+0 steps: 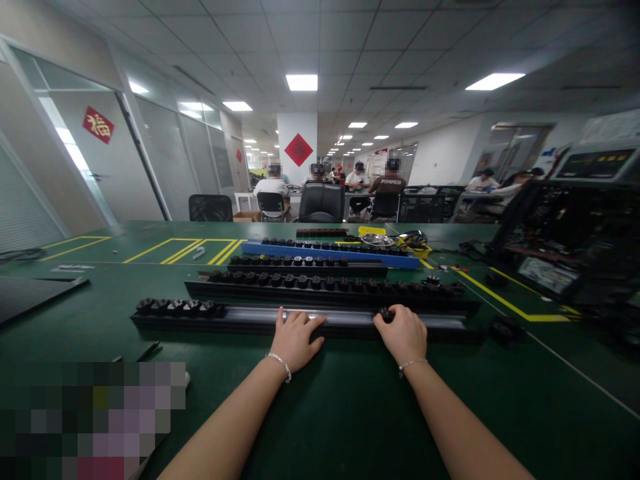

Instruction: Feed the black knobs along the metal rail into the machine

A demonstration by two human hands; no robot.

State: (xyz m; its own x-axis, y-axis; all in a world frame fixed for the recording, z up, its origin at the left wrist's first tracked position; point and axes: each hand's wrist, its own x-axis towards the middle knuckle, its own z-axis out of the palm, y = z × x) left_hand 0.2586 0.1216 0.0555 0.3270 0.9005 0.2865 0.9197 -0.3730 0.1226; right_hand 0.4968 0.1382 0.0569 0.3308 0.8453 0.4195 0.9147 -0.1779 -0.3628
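Observation:
In front of me a long black rail [350,319] with a pale inner channel lies across the green table. Several small dark round parts [183,305] sit in a row at its left end. My left hand [296,339] rests on the middle of the rail, fingers spread, holding nothing. Farther right, my right hand [405,331] pinches a small black round part [385,314] at the rail's channel. Whether that part touches the channel I cannot tell. Behind lies a second black rail [325,291] filled with similar dark parts.
Farther back are a shorter black rail [365,268] and a blue rail [330,255] with parts. A metal dish [377,239] and yellow tray [373,231] stand beyond. An opened machine [545,247] stands at right, a dark flat panel [40,293] at left. Other people sit in the background.

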